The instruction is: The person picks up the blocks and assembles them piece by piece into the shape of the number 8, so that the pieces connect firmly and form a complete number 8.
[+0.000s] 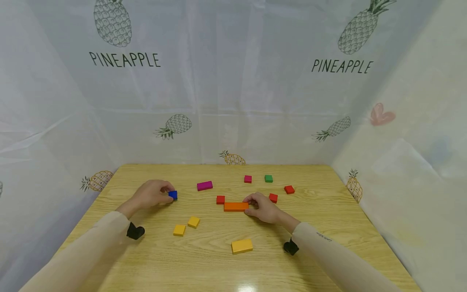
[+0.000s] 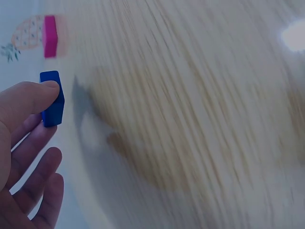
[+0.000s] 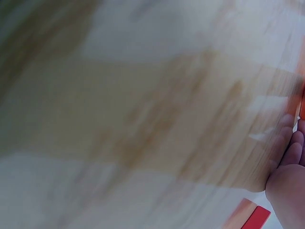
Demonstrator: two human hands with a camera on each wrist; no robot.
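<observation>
My left hand pinches a small blue block between thumb and fingers at the left of the table; in the left wrist view its other fingers are loosely bent below the block. My right hand grips the right end of a long orange block, thumb on the near side and fingers on the far side. Just beyond the orange block's left end is a red block. Another red block lies right behind the right hand. The right wrist view catches only part of this hand, at its right edge.
A magenta block, a pink block, a green block and a third red block lie farther back. Nearer are two yellow squares and a yellow rectangular block. Pineapple-printed cloth surrounds the wooden table.
</observation>
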